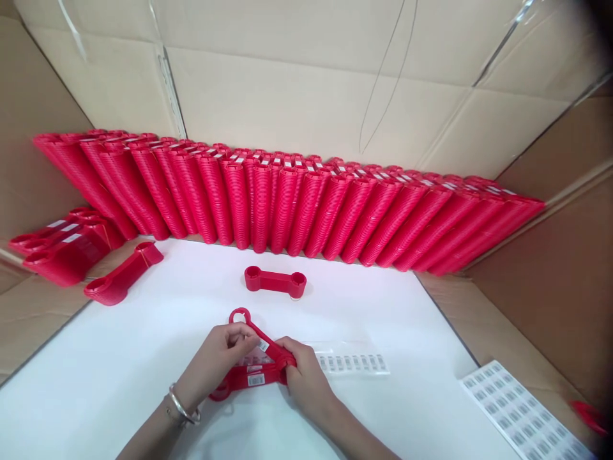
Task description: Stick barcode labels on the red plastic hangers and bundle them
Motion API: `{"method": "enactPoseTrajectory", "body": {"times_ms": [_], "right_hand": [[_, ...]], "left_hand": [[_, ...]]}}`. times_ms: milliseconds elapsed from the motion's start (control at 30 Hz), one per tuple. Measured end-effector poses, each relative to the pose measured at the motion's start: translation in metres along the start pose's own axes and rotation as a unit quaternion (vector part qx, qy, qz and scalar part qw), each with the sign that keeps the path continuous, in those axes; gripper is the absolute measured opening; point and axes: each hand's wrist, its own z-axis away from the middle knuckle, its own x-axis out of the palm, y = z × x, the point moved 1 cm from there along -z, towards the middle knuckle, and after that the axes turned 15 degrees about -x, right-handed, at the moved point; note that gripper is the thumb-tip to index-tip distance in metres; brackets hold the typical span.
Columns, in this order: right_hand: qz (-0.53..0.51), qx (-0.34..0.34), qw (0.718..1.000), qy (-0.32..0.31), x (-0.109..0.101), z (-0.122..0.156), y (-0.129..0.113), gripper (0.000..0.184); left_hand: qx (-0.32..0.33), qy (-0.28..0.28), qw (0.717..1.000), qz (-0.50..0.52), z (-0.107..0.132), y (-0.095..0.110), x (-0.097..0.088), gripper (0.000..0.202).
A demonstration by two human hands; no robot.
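Observation:
In my right hand (306,374) are the right ends of several flat red plastic pieces with ring-shaped ends, the fingers closed around them. One red piece (262,333) is fanned upward from the others, its far ring pointing away from me. The lower red pieces (237,379) lie together, with a white barcode label on the top face. My left hand (230,351) pinches at a small white barcode label (263,345) on the fanned piece, thumb and forefinger together. Part of the label is hidden by the fingertips.
Under my hands lies a strip of barcode labels (354,364); a larger label sheet (522,409) rests at right. A short red stack (275,282) stands ahead, another (124,275) leftward. Tall red stacks (287,211) line the back cardboard wall (287,83). More stacks (67,259) sit far left.

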Motion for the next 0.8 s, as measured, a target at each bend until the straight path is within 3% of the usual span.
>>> {"method": "enactPoseTrajectory", "body": {"times_ms": [800], "right_hand": [[-0.034,0.017,0.999,0.007,-0.0014,0.0016,0.0019,0.033]], "left_hand": [[0.009,0.02,1.0,-0.002,0.0018,0.0029,0.0067,0.03]]}}
